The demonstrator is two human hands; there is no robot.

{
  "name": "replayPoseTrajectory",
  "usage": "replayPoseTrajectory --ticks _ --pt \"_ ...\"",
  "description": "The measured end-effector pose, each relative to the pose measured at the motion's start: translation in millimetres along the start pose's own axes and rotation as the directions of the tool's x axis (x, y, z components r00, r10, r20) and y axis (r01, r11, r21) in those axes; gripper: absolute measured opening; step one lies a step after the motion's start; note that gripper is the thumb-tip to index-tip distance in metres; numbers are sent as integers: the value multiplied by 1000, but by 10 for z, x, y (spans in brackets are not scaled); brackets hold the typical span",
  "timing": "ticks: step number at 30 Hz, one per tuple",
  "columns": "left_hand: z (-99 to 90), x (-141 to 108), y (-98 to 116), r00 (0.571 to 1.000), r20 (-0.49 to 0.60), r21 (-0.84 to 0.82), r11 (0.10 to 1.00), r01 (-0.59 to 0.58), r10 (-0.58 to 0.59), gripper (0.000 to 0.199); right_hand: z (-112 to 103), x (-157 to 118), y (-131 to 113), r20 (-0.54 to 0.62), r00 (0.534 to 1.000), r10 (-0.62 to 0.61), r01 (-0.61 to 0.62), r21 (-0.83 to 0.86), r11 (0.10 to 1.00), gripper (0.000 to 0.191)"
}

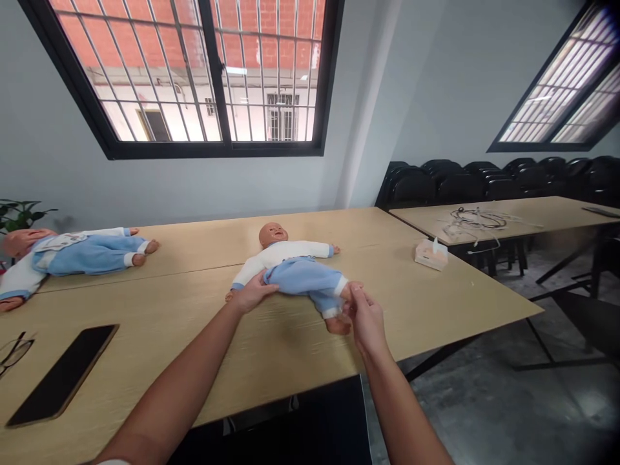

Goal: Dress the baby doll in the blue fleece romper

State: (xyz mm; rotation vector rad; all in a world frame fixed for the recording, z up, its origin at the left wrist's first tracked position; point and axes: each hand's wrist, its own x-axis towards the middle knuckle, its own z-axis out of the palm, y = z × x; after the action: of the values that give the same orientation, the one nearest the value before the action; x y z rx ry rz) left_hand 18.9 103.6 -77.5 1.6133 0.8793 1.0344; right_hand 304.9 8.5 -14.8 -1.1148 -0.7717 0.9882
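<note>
A baby doll in a white top and blue trousers lies face up on the wooden table, its legs toward the right. My left hand grips the trousers at the doll's hip, beside its arm. Closed around the doll's raised foot, near the white cuff, is my right hand. The other foot rests on the tabletop just below. Part of the held foot is hidden by my fingers.
A second baby doll lies at the left. A phone and glasses are at the near left. Tissues stand on the right side. Cables lie on another table, with stacked black chairs behind.
</note>
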Motion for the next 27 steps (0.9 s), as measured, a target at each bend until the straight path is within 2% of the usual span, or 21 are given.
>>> replayPoseTrajectory --ticks 3,12,17,23,27 --pt "-70 -31 19 997 48 176 983 51 -60 69 8 -9 -18 3 1000 -8 9 -8 1000 52" --pt "-87 -54 68 996 89 283 959 -29 4 61 -4 -18 -7 25 1000 -11 12 -12 1000 50" --pt "-22 -50 79 993 113 456 890 -27 -28 35 1 -42 -19 39 999 8 -7 -41 999 52" --pt "55 36 10 991 -114 610 783 121 -65 25 7 -199 -157 108 994 -14 32 -165 986 49" --pt "43 129 -62 945 -314 628 726 280 -93 21 -71 -499 -218 139 984 -109 152 -359 921 46"
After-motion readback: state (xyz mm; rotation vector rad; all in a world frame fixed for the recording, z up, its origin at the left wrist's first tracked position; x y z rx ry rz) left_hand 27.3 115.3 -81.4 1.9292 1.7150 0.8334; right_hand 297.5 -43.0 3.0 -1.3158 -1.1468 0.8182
